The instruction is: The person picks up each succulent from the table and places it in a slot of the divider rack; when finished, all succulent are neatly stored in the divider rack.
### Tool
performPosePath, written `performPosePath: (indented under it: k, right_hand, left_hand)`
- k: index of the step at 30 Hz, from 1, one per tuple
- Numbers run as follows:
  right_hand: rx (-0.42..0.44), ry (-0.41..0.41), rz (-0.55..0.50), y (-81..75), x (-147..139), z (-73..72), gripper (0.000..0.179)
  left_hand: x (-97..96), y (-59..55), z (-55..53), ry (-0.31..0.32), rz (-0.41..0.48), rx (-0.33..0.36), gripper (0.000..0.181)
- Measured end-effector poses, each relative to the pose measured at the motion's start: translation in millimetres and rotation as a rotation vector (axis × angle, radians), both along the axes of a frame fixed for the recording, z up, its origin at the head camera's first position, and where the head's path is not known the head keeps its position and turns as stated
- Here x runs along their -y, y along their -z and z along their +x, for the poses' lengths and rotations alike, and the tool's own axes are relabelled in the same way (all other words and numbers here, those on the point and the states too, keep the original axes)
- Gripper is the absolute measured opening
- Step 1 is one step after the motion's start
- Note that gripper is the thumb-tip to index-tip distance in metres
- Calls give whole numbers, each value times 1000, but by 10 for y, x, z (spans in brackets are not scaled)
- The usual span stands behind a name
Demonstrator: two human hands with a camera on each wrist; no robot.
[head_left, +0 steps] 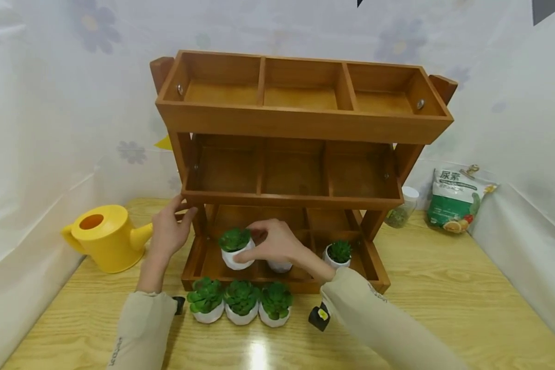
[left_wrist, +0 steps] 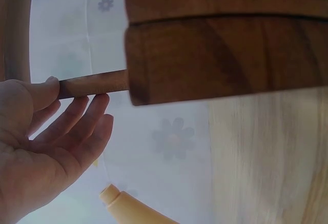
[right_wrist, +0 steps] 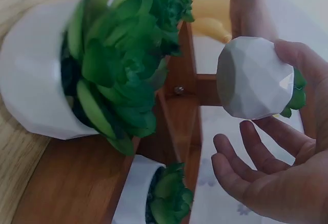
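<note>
My right hand (head_left: 277,240) holds a succulent in a white faceted pot (head_left: 237,258) above the bottom tier of a wooden three-tier shelf (head_left: 300,123). Thumb and fingertips grip this pot (right_wrist: 251,80) in the right wrist view. At the shelf's left side, my left hand (head_left: 170,230) pinches a wooden bar (left_wrist: 95,84) of the frame between thumb and fingers. Another white pot (head_left: 279,266), partly hidden by the right hand, sits in the bottom tier's middle. A potted succulent (head_left: 338,254) occupies its right compartment.
Three potted succulents (head_left: 242,302) stand in a row before the shelf. A yellow watering can (head_left: 108,239) is on the left. Behind the shelf's right side are a clear jar (head_left: 401,209) and a green-and-white bag (head_left: 455,200) with a clip. Patterned white sheeting hangs behind.
</note>
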State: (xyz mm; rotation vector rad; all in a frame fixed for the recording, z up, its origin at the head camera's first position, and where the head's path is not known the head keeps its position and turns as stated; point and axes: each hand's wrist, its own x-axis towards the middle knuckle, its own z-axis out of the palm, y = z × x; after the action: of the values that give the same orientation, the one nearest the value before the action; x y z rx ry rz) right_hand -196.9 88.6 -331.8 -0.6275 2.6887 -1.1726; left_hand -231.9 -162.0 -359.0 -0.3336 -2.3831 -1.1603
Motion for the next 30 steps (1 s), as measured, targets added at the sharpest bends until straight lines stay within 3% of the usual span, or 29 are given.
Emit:
performPosePath:
  k: [11, 19, 30]
  right_hand:
    - [84, 37, 94, 146, 281, -262, 72]
    - [61, 3, 169, 216, 451, -334, 65]
    - [56, -5, 291, 226, 592, -405, 70]
  left_hand:
    - [-3, 17, -46, 7, -2, -20, 37]
    - [24, 23, -35, -6, -4, -24, 34]
    - [24, 26, -39, -5, -11, -48, 33]
